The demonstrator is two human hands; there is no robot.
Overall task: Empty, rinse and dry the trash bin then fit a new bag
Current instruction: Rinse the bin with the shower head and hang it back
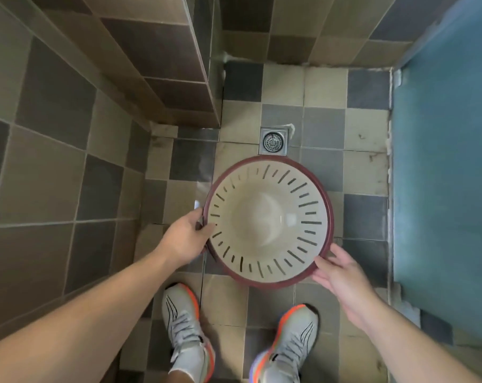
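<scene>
Seen from above with no bag or rubbish inside, the trash bin (267, 221) stands between the feet and the floor drain (274, 141); emptying appears done. The left hand (188, 235) grips the rim, thumb hooked inside; the right hand (342, 277) touches the rim, fingers straight and apart; drying and bagging apparently remain.

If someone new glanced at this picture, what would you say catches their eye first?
Most likely the round beige trash bin with its dark red rim and slotted wall, empty, in the middle of the frame. The left hand grips its rim while the right hand touches the opposite edge. Just beyond it, a metal floor drain sits in the checkered tiles.
</scene>
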